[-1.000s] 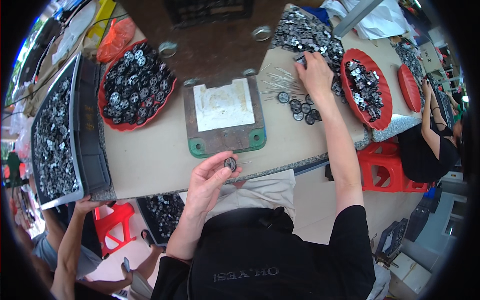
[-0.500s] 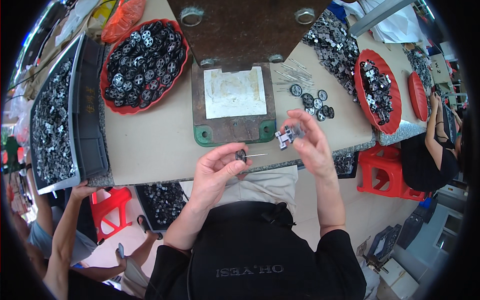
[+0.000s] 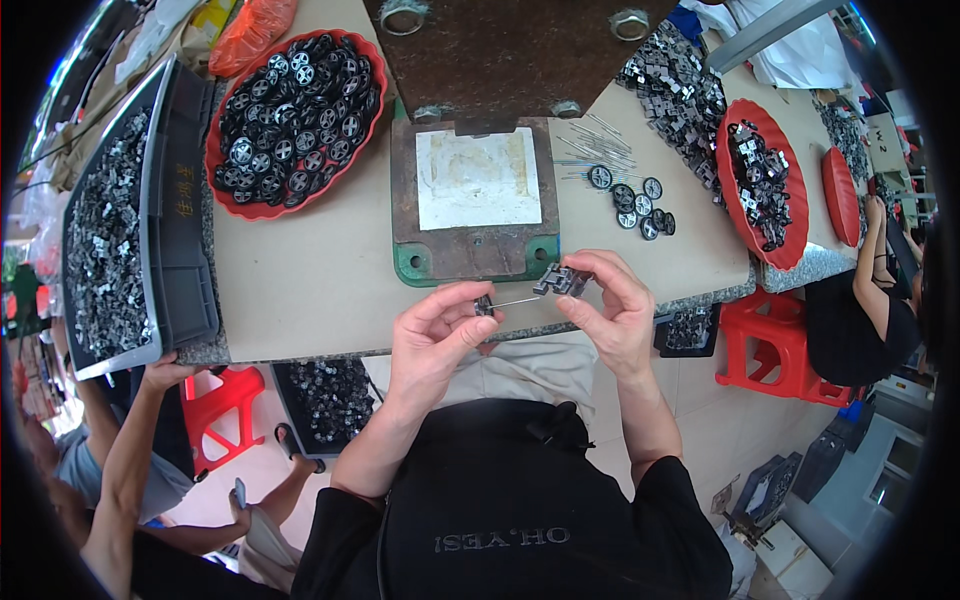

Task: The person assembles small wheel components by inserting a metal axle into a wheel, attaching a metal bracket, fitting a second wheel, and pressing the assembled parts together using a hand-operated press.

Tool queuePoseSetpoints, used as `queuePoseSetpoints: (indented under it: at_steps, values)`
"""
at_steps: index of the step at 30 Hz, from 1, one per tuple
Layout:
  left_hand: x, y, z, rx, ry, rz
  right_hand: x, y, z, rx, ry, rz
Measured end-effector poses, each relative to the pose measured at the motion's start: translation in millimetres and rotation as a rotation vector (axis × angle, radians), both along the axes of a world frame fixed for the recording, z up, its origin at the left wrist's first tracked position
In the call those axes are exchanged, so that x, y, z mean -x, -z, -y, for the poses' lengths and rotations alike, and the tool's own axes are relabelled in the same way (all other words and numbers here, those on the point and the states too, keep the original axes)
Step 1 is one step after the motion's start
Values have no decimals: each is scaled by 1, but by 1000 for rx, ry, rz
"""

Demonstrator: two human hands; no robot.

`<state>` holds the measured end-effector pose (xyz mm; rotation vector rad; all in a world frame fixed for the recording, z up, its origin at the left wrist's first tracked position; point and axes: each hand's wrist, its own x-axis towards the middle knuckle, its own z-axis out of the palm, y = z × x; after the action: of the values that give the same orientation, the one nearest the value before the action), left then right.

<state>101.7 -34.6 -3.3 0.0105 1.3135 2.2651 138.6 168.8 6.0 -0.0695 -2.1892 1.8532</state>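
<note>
My left hand (image 3: 432, 335) pinches a small black wheel (image 3: 484, 304) at the near edge of the table. My right hand (image 3: 612, 310) holds a small dark metal bracket (image 3: 563, 281), and a thin metal pin (image 3: 515, 300) runs between the bracket and the wheel. Both hands hover just in front of a rusty metal plate with a green rim (image 3: 473, 260) that carries a pale square pad (image 3: 478, 178).
A red dish of black wheels (image 3: 292, 120) stands at the back left. Loose wheels (image 3: 632, 198) and pins (image 3: 592, 145) lie right of the plate, near a red dish of metal brackets (image 3: 762, 185). Another person's hand (image 3: 165, 372) grips a grey tray of parts (image 3: 110, 240).
My right hand left the loose wheels at the right and came in to the table edge with a bracket. It now meets my left hand, and a pin joins bracket and wheel.
</note>
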Motion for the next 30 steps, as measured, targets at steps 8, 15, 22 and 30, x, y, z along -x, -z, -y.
queuePoseSetpoints:
  at_steps: [8,15,22,30]
  values:
    - [-2,1,-2,4,-32,-31,-4,-5,15,-266,129,-97]
    - [-2,2,-3,-3,-32,-43,-3,-4,19,-338,157,-143]
    - [-3,0,-5,8,-56,-62,-3,-4,25,-436,209,-217]
    - [-4,-1,-4,48,-44,-103,-3,0,27,-385,226,-230]
